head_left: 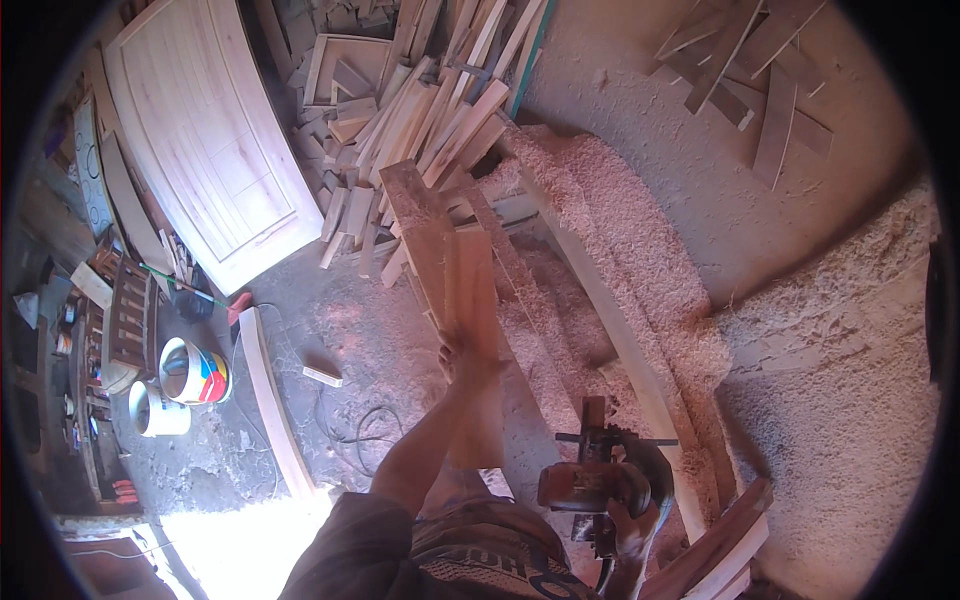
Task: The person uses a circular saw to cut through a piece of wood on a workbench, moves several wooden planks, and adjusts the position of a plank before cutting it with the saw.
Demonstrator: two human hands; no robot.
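My left hand [456,352] is closed on the edge of a pale wooden board [474,285], which stretches in front of me toward my body. In my right hand [634,527] is a dark handheld power planer [590,487] with a reddish body, held by its handle right of the board. The planer's underside is hidden, and I cannot tell whether it touches any wood. Beyond the board lies a brown plank [412,195]. Right of it runs a long timber beam [600,280] with wood shavings against it.
Shavings [640,230] heap along the right. Wood offcuts [400,130] pile up at the far side; more boards [755,70] lie far right. A panelled door [205,140] leans at left. Nearby are two buckets [190,372], a long strip [272,400] and a loose cable [365,435].
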